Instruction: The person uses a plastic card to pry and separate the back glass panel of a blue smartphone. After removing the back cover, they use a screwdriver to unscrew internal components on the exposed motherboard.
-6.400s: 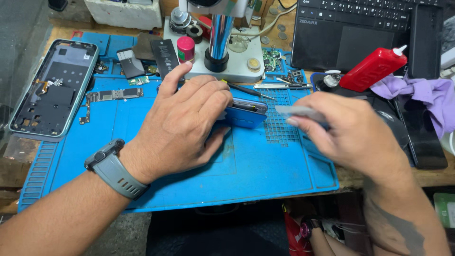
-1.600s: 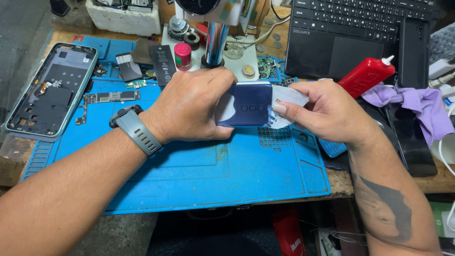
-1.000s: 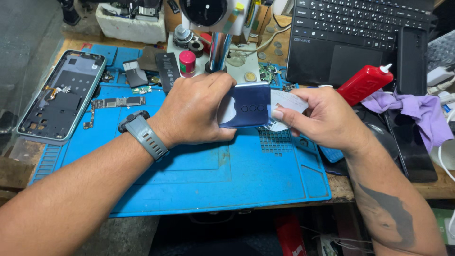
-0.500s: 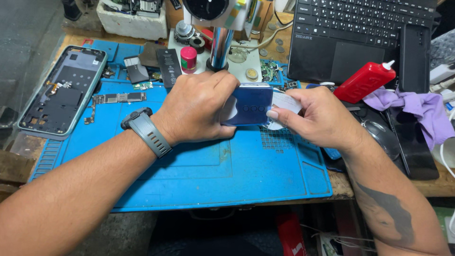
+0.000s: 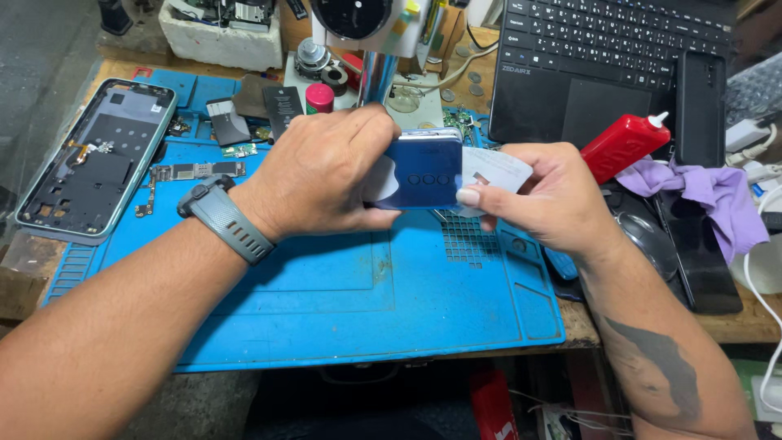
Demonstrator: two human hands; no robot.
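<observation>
My left hand (image 5: 322, 175), with a grey watch on its wrist, grips a blue phone (image 5: 423, 171) held on edge above the blue work mat (image 5: 342, 285); the phone's back with its camera rings faces me. My right hand (image 5: 546, 200) pinches a thin white plastic card (image 5: 497, 167) whose edge goes in behind the phone's right side. Both hands hover just in front of the microscope post (image 5: 376, 77).
An opened phone frame (image 5: 94, 159) and a loose circuit board (image 5: 195, 171) lie at the mat's left. A laptop (image 5: 603, 61), red squeeze bottle (image 5: 623, 147), black phone (image 5: 700, 98), purple cloth (image 5: 717, 195) and computer mouse (image 5: 648, 240) crowd the right. Small parts sit behind the hands.
Earlier the phone lay low on the mat under my left hand. It has since been raised and turned on edge, and my right hand has brought the white card against its right side.
</observation>
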